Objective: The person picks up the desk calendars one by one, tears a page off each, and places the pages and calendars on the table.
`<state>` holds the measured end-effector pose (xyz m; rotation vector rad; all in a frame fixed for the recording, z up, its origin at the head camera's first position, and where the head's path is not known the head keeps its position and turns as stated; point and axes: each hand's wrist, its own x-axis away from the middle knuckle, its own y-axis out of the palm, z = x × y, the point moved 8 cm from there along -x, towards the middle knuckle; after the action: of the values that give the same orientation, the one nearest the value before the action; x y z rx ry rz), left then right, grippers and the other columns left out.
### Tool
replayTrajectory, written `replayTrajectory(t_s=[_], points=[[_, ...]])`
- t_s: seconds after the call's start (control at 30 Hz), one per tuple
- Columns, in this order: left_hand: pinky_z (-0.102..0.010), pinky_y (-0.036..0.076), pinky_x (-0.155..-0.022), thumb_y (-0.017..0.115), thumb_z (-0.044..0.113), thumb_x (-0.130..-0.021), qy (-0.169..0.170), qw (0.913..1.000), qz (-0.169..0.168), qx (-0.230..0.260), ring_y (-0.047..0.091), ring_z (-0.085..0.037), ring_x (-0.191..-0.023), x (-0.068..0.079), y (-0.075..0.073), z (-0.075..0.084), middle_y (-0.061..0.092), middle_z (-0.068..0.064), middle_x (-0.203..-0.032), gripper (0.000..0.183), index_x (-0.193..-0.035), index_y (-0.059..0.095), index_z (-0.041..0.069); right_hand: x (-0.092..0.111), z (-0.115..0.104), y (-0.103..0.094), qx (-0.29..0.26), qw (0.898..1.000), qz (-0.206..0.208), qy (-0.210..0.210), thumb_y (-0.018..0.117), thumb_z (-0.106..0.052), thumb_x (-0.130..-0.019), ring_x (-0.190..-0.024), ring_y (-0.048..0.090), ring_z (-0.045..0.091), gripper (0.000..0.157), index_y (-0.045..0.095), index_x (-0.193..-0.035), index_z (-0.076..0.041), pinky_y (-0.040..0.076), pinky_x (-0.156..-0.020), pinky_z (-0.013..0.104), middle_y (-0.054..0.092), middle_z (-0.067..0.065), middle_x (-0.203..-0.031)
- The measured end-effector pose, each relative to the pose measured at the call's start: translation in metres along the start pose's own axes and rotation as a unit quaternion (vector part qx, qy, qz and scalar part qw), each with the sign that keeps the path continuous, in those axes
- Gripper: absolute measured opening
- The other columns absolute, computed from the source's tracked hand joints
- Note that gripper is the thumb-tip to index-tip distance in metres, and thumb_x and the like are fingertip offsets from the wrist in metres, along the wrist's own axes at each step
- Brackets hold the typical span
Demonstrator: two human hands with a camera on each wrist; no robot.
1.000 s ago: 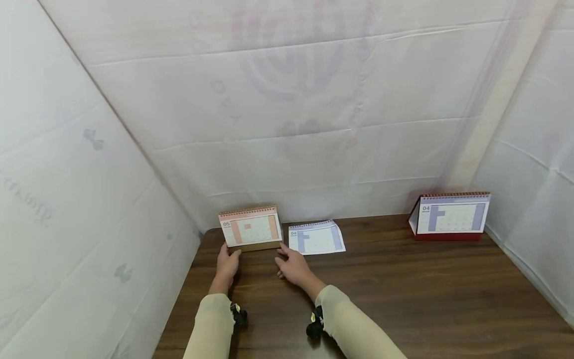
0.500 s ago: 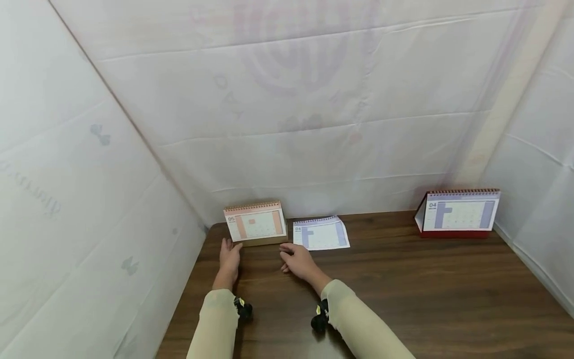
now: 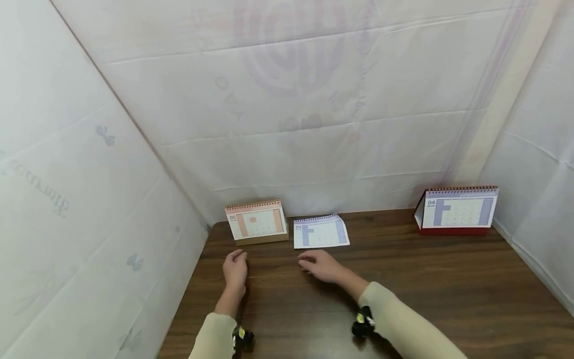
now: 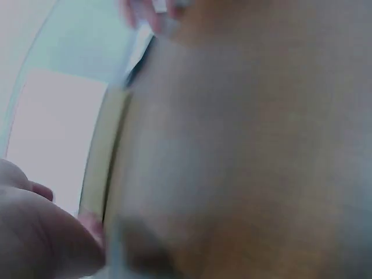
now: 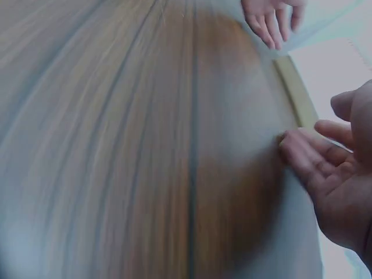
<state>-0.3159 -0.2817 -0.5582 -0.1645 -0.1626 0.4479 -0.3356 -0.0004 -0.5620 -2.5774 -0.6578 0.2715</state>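
Observation:
A desk calendar with a peach "05" page (image 3: 257,223) stands on its tan base at the back left of the table. Just in front of it is my left hand (image 3: 235,268), fingers loosely bent and holding nothing. Beside that calendar lies a spiral-bound calendar pad with a lilac "04" page (image 3: 320,233), one corner curling up. My right hand (image 3: 324,266) hovers in front of the pad, relaxed, with nothing in its fingers. In the right wrist view, the fingers of the right hand (image 5: 343,174) are softly curved. Motion blurs the left wrist view.
Another desk calendar (image 3: 458,209), lilac "04" page on a red base, stands at the back right. Dark brown wood-grain covers the table (image 3: 426,289). White printed sheeting (image 3: 278,164) rises behind the table and along both sides.
Both hands have drawn back from the peach calendar toward the front, the right one also moving rightward. The calendar stays standing. The head view has shifted slightly.

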Motion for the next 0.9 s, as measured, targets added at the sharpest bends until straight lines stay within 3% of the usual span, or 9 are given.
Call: replayTrajectory(t_s=[0.07, 0.17, 0.33, 0.5, 0.63, 0.73, 0.8, 0.9], points=[[-0.032, 0.052, -0.101, 0.055, 0.019, -0.11, 0.029, 0.9986, -0.024, -0.037, 0.061, -0.033, -0.129, 0.015, 0.008, 0.003, 0.067, -0.022, -0.139, 0.036, -0.14, 0.061, -0.001, 0.018, 0.002, -0.028, 0.065, 0.998, 0.017, -0.016, 0.062, -0.026, -0.108, -0.118, 0.074, 0.034, 0.035, 0.072, -0.132, -0.004, 0.057, -0.106, 0.053, 0.076, 0.017, -0.131], [-0.021, 0.053, -0.089, 0.058, 0.017, -0.109, 0.067, 0.9923, -0.073, -0.075, 0.07, -0.026, -0.116, 0.036, 0.019, 0.006, 0.077, -0.016, -0.122, 0.027, -0.13, 0.067, 0.001, 0.045, 0.016, -0.074, 0.11, 0.992, 0.061, -0.009, 0.062, -0.028, -0.107, -0.131, 0.068, 0.038, 0.035, 0.074, -0.132, -0.006, 0.051, -0.114, 0.058, 0.075, 0.015, -0.135], [-0.023, 0.058, -0.088, 0.057, 0.012, -0.109, 0.07, 0.9833, -0.151, -0.074, 0.075, -0.022, -0.106, 0.06, 0.029, 0.0, 0.08, -0.017, -0.114, 0.027, -0.13, 0.065, -0.003, 0.095, 0.056, -0.149, 0.129, 0.979, 0.157, 0.036, 0.063, -0.026, -0.108, -0.124, 0.07, 0.041, 0.031, 0.076, -0.125, -0.005, 0.052, -0.108, 0.06, 0.079, 0.015, -0.124], [-0.029, 0.06, -0.087, 0.056, 0.014, -0.11, 0.057, 0.9744, -0.205, -0.072, 0.076, -0.024, -0.103, 0.068, 0.033, -0.004, 0.079, -0.021, -0.115, 0.029, -0.132, 0.064, -0.004, 0.153, 0.095, -0.223, 0.15, 0.947, 0.255, 0.123, 0.058, -0.028, -0.109, -0.122, 0.065, 0.052, 0.037, 0.072, -0.124, 0.003, 0.049, -0.105, 0.064, 0.073, 0.03, -0.126], [-0.032, 0.06, -0.087, 0.057, 0.018, -0.111, 0.056, 0.9714, -0.215, -0.085, 0.075, -0.023, -0.102, 0.066, 0.032, -0.003, 0.079, -0.019, -0.115, 0.031, -0.132, 0.064, -0.003, 0.194, 0.132, -0.273, 0.145, 0.921, 0.293, 0.214, 0.057, -0.029, -0.107, -0.124, 0.06, 0.06, 0.05, 0.06, -0.131, 0.015, 0.049, -0.102, 0.066, 0.062, 0.044, -0.133], [-0.032, 0.06, -0.088, 0.056, 0.018, -0.111, 0.042, 0.9726, -0.214, -0.081, 0.075, -0.021, -0.102, 0.064, 0.031, -0.004, 0.079, -0.018, -0.115, 0.031, -0.133, 0.063, -0.003, 0.219, 0.157, -0.299, 0.119, 0.905, 0.311, 0.265, 0.058, -0.026, -0.106, -0.125, 0.059, 0.06, 0.059, 0.049, -0.139, 0.022, 0.054, -0.094, 0.059, 0.055, 0.049, -0.136], [-0.032, 0.06, -0.088, 0.055, 0.018, -0.111, 0.03, 0.9747, -0.21, -0.069, 0.075, -0.021, -0.102, 0.063, 0.031, -0.004, 0.08, -0.017, -0.115, 0.032, -0.134, 0.063, -0.003, 0.231, 0.17, -0.312, 0.087, 0.897, 0.324, 0.289, 0.056, -0.024, -0.106, -0.132, 0.055, 0.06, 0.066, 0.037, -0.149, 0.023, 0.056, -0.088, 0.042, 0.048, 0.05, -0.144], [-0.032, 0.059, -0.089, 0.053, 0.02, -0.112, 0.021, 0.9782, -0.2, -0.052, 0.075, -0.02, -0.103, 0.061, 0.03, 0.0, 0.08, -0.016, -0.116, 0.034, -0.136, 0.062, -0.003, 0.241, 0.183, -0.325, 0.026, 0.884, 0.348, 0.312, 0.053, -0.024, -0.107, -0.142, 0.047, 0.055, 0.078, 0.015, -0.161, 0.018, 0.049, -0.083, 0.024, 0.033, 0.045, -0.16]])
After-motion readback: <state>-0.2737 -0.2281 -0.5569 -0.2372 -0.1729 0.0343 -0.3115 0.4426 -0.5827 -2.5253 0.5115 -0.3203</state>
